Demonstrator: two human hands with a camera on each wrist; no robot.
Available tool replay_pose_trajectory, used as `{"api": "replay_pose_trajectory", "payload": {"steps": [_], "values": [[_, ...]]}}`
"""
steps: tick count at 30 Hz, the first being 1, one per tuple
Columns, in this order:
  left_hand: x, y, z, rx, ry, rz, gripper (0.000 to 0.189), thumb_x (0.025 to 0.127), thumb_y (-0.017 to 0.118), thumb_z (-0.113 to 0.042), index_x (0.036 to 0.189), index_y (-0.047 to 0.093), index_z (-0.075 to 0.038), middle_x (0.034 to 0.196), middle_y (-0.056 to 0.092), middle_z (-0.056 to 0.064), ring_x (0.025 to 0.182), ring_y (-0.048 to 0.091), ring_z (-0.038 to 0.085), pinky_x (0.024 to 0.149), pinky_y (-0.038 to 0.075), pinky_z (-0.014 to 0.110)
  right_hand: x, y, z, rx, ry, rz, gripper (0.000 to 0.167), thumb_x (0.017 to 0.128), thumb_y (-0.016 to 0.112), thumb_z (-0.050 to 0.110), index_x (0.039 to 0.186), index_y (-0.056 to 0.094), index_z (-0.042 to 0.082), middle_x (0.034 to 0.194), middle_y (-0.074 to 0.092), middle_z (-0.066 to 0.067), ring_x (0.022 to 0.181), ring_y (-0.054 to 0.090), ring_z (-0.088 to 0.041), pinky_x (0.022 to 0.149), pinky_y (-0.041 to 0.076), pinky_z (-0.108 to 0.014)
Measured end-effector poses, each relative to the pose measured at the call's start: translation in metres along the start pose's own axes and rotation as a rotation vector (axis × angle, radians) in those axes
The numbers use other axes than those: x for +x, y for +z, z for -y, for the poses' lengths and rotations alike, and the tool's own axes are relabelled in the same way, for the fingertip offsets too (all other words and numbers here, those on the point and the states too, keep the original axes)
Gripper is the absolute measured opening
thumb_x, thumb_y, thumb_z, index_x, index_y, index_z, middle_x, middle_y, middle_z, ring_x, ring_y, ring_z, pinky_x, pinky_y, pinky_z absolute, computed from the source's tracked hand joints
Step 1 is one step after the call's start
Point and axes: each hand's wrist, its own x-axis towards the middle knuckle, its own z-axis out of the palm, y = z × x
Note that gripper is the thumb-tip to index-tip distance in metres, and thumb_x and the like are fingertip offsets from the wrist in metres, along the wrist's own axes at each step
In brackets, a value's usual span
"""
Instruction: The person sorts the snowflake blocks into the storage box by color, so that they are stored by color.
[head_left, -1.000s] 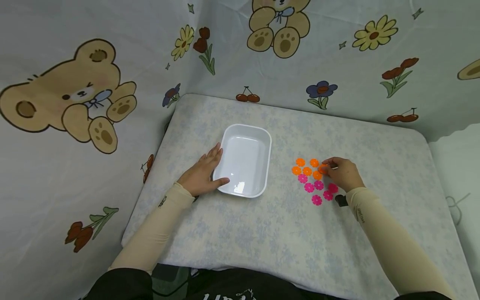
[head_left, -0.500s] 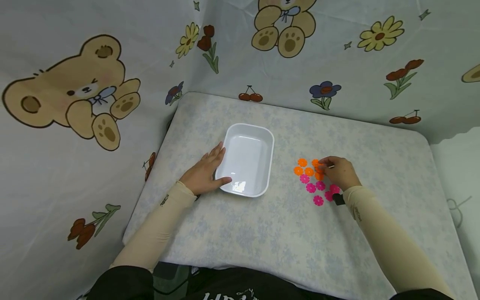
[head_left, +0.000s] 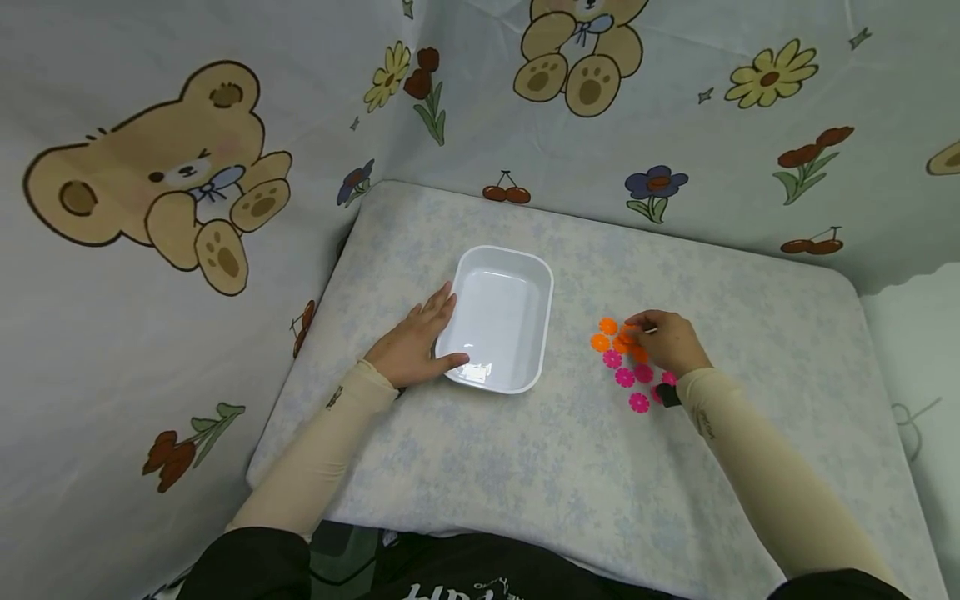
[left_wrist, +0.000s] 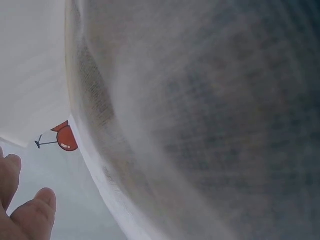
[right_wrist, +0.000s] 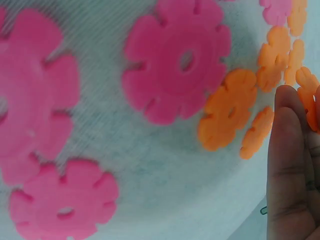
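A white rectangular tray [head_left: 498, 321] lies on the cloth-covered table. My left hand [head_left: 415, 342] rests against its left side, fingers straight, thumb over the near left rim. In the left wrist view only some fingertips [left_wrist: 37, 212] show beside blurred cloth. My right hand [head_left: 672, 340] is above a cluster of flower-shaped plastic discs. Thumb and fingers pinch an orange flower disc [right_wrist: 307, 95], seen tilted at the right edge of the right wrist view. Other orange discs [right_wrist: 230, 107] lie beneath and around the fingers. Pink flower discs [right_wrist: 177, 62] lie nearer the wrist.
The table [head_left: 465, 475] has a pale blue-patterned cover with rounded corners. Behind and to the left hangs a curtain [head_left: 450, 92] printed with bears and flowers. A black wrist strap piece [head_left: 667, 395] hangs low over some pink discs.
My right hand has moved left across the orange discs. My left hand stays at the tray. The whole head view has shifted slightly.
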Motion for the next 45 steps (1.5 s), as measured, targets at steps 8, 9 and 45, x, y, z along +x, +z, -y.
{"api": "replay_pose_trajectory", "payload": {"steps": [8, 9, 45], "values": [[0.001, 0.0, 0.0, 0.012, 0.014, -0.002, 0.106, 0.097, 0.053, -0.073, 0.167, 0.006, -0.009, 0.176, -0.01, 0.0, 0.164, 0.004, 0.02, 0.133, 0.017, 0.052, 0.002, 0.007, 0.009, -0.023, -0.02, -0.001, 0.03, 0.107, 0.061, 0.03, 0.128, 0.069, 0.011, 0.123, 0.07, -0.018, 0.103, 0.067, -0.033, 0.082, 0.061, -0.041], [0.001, -0.001, 0.0, 0.014, 0.014, -0.002, 0.106, 0.097, 0.053, -0.072, 0.167, 0.006, -0.009, 0.176, -0.011, 0.0, 0.164, 0.004, 0.02, 0.133, 0.017, 0.052, 0.002, 0.008, 0.011, -0.016, -0.019, 0.01, 0.031, 0.107, 0.06, 0.031, 0.129, 0.068, 0.011, 0.124, 0.069, -0.019, 0.103, 0.067, -0.033, 0.083, 0.061, -0.041], [0.0, -0.001, -0.005, 0.006, 0.017, 0.001, 0.106, 0.097, 0.055, -0.071, 0.167, 0.007, -0.007, 0.176, -0.008, 0.001, 0.164, 0.004, 0.02, 0.132, 0.018, 0.052, 0.015, 0.031, 0.076, 0.032, -0.112, 0.071, 0.027, 0.104, 0.065, 0.025, 0.128, 0.069, 0.013, 0.129, 0.069, -0.016, 0.092, 0.074, -0.029, 0.079, 0.062, -0.035]]}}
